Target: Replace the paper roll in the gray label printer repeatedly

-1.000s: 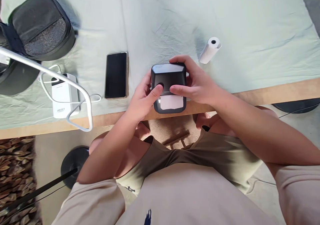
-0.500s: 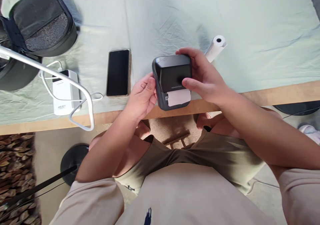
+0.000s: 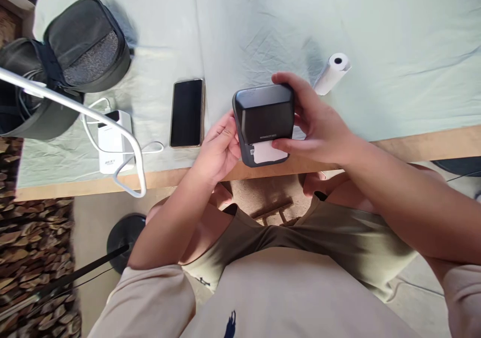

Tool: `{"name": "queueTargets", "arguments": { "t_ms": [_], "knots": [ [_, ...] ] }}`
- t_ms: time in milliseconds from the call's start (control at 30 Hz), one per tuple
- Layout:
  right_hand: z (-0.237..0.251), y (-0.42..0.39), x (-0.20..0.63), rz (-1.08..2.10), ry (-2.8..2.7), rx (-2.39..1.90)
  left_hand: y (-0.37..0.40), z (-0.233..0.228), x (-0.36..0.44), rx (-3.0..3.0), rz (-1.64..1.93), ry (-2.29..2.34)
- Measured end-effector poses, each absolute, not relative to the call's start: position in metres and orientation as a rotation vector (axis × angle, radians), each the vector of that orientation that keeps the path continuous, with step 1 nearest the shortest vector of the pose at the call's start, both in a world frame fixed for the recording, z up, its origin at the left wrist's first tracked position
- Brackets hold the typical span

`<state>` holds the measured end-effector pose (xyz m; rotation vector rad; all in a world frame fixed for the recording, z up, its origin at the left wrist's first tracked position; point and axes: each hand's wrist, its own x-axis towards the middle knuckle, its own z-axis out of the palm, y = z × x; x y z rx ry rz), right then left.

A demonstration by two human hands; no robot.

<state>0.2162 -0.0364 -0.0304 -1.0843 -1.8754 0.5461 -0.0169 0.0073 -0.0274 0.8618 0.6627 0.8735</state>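
Note:
A small black portable printer (image 3: 267,118) is held between my two hands, just above the front edge of the table. White paper (image 3: 265,152) sticks out of the slot at its lower front. My left hand (image 3: 221,147) grips the printer's left side, thumb bent against it and fingertips partly hidden. From the right, my right hand (image 3: 315,122) holds the printer with fingers at its far right corner. My right thumb lies across the top edge of the paper, beside the printed lettering. A white paper roll (image 3: 332,75) rests on the cloth beyond my right hand.
A phone (image 3: 187,112) lies left of my hands. Farther left are a white power bank (image 3: 114,140) with a looped cable and an open black case (image 3: 90,47). A white tube (image 3: 93,111) crosses above them. The wooden table edge (image 3: 413,145) runs along the front.
My right thumb has moved down from the printer's lid onto the paper. The printer's lid looks lower and flatter on its body. The whole view has shifted slightly left.

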Motion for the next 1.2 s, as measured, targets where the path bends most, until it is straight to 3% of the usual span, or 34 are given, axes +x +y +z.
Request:
{"name": "queueTargets", "arguments": {
  "t_ms": [100,367,733,1000,1200],
  "knots": [
    [-0.023,-0.038,0.218,0.717,-1.836,-1.055,0.006,-0.024,-0.016,0.866,0.818,0.645],
    [-0.013,-0.033,0.222,0.152,-1.795,-1.17,0.006,-0.018,-0.011,0.951,0.762,0.619],
    [0.016,-0.036,0.208,0.437,-1.364,-1.042,0.006,-0.023,-0.014,1.069,0.732,0.701],
    [0.021,-0.048,0.213,0.299,-2.055,-1.467,0.008,-0.031,-0.016,1.277,0.723,0.562],
    [0.032,-0.054,0.21,0.24,-2.264,-1.67,0.009,-0.028,-0.017,1.425,0.677,0.49]
  ]
}}
